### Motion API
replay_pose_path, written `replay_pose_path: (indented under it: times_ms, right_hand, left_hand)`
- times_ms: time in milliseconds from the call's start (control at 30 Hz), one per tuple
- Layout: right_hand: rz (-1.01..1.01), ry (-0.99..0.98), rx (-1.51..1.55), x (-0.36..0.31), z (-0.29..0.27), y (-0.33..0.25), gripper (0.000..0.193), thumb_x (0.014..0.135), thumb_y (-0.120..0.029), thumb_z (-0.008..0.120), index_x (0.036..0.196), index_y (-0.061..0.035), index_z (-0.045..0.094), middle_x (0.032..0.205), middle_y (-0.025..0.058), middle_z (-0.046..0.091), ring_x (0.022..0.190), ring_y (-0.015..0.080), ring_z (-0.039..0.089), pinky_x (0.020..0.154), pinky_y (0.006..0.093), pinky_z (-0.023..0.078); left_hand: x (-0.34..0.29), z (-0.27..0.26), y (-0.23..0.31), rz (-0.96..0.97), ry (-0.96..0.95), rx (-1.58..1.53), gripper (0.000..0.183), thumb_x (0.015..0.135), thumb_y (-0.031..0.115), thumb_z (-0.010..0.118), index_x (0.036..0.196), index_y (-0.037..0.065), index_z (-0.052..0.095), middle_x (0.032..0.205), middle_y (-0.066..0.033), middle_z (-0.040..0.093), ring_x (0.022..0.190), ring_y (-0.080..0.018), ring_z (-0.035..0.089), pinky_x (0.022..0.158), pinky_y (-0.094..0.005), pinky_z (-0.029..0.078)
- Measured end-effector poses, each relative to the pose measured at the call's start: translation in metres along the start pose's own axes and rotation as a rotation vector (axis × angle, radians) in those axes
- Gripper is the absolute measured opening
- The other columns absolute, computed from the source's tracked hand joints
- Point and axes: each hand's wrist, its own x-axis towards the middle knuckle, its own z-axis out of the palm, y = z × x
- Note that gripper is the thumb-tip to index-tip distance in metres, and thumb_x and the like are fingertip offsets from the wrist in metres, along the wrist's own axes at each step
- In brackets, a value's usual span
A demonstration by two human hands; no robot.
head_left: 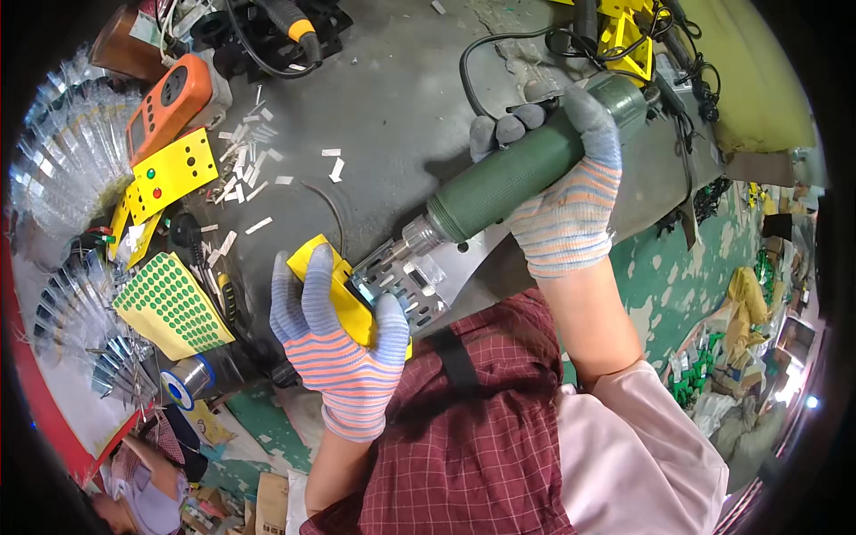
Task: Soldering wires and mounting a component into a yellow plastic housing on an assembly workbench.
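My right hand (566, 201), in a striped glove with grey fingertips, is wrapped round the thick green barrel of an electric screwdriver (504, 183). Its metal nose (417, 237) slants down and left toward a slotted metal plate (406, 281); whether the tip touches anything is hard to see. My left hand (343, 357), gloved alike, grips a yellow panel (330, 285) with thumb and fingers on either side of it. The slotted plate lies against the panel's right side, close to my left thumb. A thin dark wire (334, 209) curves up from behind the panel.
Small white strips (241, 165) lie scattered on the grey table (383, 98). At left are an orange meter (169, 102), yellow panels with buttons (174, 176), a sheet of green round stickers (169, 303), a wire spool (187, 379) and clear plastic pieces (67, 160). Another person (147, 481) sits lower left.
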Motion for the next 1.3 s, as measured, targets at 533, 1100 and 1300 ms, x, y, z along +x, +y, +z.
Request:
replay_pose_path:
  times_ms: [533, 1100, 1300]
  right_hand:
    - [-0.008, 0.208, -0.241, 0.006, 0.017, 0.012, 0.018, 0.075, -0.011, 0.076, 0.086, -0.0094, 0.062, 0.076, 0.0033, 0.058, 0.07, 0.0209, 0.061, 0.088, 0.045, 0.056]
    - [-0.032, 0.173, -0.343, -0.002, 0.025, 0.017, 0.022, 0.075, -0.013, 0.074, 0.089, -0.0082, 0.057, 0.079, 0.0057, 0.059, 0.074, 0.0227, 0.061, 0.084, 0.0445, 0.058]
    - [-0.029, 0.189, -0.422, 0.002, 0.039, -0.004, 0.025, 0.08, -0.022, 0.074, 0.091, -0.0073, 0.057, 0.082, 0.0077, 0.06, 0.073, 0.024, 0.063, 0.08, 0.0447, 0.059]
  left_hand:
    - [0.004, -0.002, -0.003, 0.043, 0.04, -0.115, 0.073, 0.075, 0.025, 0.072, 0.139, 0.006, 0.043, 0.134, -0.0291, 0.043, 0.122, -0.0447, 0.044, 0.105, -0.0523, 0.035]
    - [0.006, -0.005, -0.001, 0.044, 0.032, -0.075, 0.072, 0.073, 0.021, 0.071, 0.139, 0.005, 0.046, 0.136, -0.0281, 0.044, 0.123, -0.0446, 0.045, 0.105, -0.0511, 0.036]
    - [-0.002, -0.01, -0.001, 0.068, 0.071, -0.103, 0.066, 0.076, 0.021, 0.073, 0.135, 0.005, 0.049, 0.138, -0.0285, 0.043, 0.124, -0.0457, 0.045, 0.106, -0.051, 0.035]
